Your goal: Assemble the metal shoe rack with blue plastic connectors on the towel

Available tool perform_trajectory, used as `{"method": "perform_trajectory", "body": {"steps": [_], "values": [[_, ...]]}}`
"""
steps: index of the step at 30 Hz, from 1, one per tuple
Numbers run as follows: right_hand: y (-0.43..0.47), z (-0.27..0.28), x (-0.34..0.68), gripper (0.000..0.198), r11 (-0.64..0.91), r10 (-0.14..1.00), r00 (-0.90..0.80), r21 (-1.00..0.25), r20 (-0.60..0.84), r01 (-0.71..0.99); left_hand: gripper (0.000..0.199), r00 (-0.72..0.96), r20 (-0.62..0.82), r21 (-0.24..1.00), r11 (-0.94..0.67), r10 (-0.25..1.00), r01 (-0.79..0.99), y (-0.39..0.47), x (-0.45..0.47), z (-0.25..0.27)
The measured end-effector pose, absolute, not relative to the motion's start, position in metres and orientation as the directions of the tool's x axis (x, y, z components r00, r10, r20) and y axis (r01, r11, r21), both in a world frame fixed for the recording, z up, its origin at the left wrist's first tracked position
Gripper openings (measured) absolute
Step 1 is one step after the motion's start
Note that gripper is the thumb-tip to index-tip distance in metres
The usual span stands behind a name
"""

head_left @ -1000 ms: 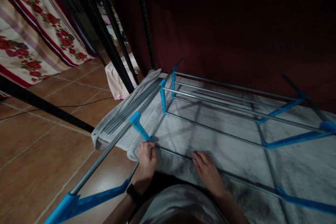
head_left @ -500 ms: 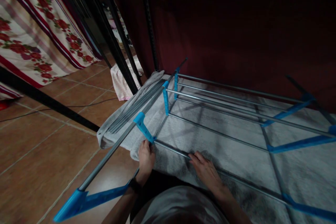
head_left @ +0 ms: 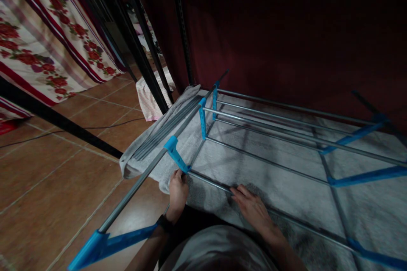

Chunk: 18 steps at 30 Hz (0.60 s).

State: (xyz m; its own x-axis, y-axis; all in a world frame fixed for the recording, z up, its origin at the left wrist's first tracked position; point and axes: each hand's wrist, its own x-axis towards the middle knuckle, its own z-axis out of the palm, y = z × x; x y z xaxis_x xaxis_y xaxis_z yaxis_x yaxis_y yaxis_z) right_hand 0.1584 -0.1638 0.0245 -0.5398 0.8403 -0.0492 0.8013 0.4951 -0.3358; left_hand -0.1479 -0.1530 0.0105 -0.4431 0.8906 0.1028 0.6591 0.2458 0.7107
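Note:
A rack frame of grey metal tubes and blue plastic brackets lies across the grey fleecy blanket (head_left: 229,163). My left hand (head_left: 178,190), with a dark band at the wrist, is closed at the lower end of a blue bracket (head_left: 177,155), where the bracket meets the front metal rod (head_left: 210,182). Its fingertips are partly hidden behind that joint. Farther right along the same rod, my right hand (head_left: 252,208) is closed over the tube, its thumb hidden. Other blue brackets (head_left: 202,118) join more tubes behind.
Several loose grey rods (head_left: 168,129) lie on the blanket at the left. A long tube runs to a blue corner piece (head_left: 92,250) over the tiled floor (head_left: 63,178). Black posts (head_left: 144,61) stand at the left, with a flowered curtain (head_left: 60,46) beyond. A dark red panel (head_left: 286,46) backs the blanket.
The view has shifted slightly, so everything sits a little farther right. Both hands keep their places on the rack frame.

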Motion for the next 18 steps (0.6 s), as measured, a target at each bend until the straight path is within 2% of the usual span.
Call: {"method": "perform_trajectory", "body": {"steps": [9, 18], "values": [[-0.1615, 0.0244, 0.1623, 0.041, 0.488, 0.828, -0.558, -0.426, -0.048, 0.761, 0.034, -0.459, 0.118, 0.699, 0.254, 0.881, 0.668, -0.1526, -0.1433, 0.0093], [-0.1661, 0.0183, 0.1596, 0.041, 0.495, 0.838, -0.542, -0.331, -0.063, 0.803, 0.025, -0.439, 0.139, 0.684, 0.235, 0.888, 0.691, -0.1525, -0.1446, 0.0076]]}}
